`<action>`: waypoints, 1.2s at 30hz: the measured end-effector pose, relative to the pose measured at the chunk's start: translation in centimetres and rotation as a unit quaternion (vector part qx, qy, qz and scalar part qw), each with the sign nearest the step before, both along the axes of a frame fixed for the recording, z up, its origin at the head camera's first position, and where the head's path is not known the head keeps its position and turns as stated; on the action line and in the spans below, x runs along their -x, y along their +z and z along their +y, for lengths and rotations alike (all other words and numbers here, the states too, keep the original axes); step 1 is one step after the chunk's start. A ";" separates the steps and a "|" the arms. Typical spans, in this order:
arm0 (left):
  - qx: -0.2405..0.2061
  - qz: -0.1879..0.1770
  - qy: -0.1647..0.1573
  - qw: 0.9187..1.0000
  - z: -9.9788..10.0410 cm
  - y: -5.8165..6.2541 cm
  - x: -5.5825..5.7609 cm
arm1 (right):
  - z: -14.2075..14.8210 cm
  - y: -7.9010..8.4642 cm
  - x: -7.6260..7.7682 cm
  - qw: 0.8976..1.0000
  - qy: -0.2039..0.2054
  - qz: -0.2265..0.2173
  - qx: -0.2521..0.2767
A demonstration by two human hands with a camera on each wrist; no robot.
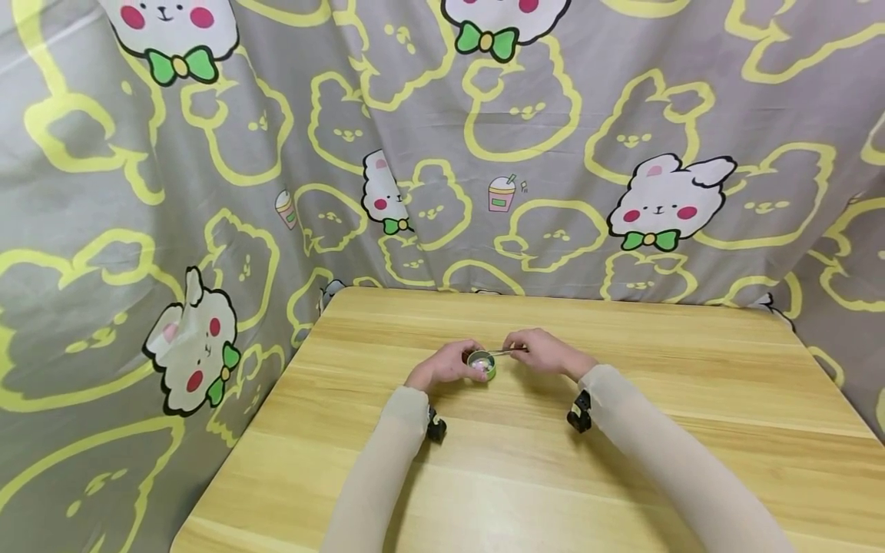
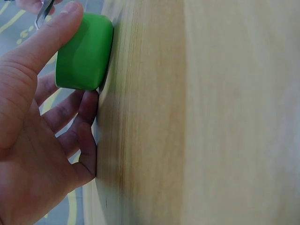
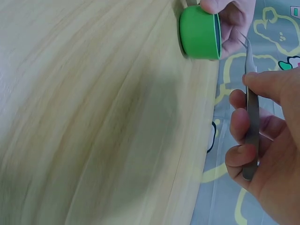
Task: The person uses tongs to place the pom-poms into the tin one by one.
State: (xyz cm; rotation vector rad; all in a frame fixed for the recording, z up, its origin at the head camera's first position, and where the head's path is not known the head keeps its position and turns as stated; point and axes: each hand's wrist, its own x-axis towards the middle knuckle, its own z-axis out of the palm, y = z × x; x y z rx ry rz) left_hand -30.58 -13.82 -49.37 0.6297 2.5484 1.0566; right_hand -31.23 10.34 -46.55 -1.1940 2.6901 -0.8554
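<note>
A small round green container [image 1: 492,374] stands upright on the table, its open top showing small shiny pale pieces too small to make out. My left hand [image 1: 449,363] grips its side, thumb on the near wall and fingers round the far side. In the left wrist view the container's smooth green wall [image 2: 86,54] shows beside the thumb. My right hand [image 1: 544,352] pinches metal tweezers [image 3: 252,110] between thumb and fingers. Their thin curved tips point toward the container's rim, slightly apart; whether anything is between them I cannot tell.
A light wooden table [image 1: 525,476] spreads under both hands. Its back edge meets a grey curtain [image 1: 442,269] printed with yellow outlines and white cartoon animals. A dark device [image 1: 579,412] is strapped at the right wrist, another [image 1: 435,425] at the left.
</note>
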 end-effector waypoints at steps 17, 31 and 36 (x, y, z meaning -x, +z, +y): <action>0.000 -0.012 0.006 1.000 -0.1 -0.3 -0.1 | 3.9 -0.3 -0.1 0.999 -0.040 0.016 -0.022; 0.001 -0.015 0.011 1.000 0.0 -0.3 -0.2 | 8.2 -0.9 -0.1 0.997 -0.067 0.030 -0.029; 0.001 -0.014 0.009 1.000 0.0 -0.2 0.0 | 9.0 -1.1 0.0 0.996 -0.074 0.033 -0.046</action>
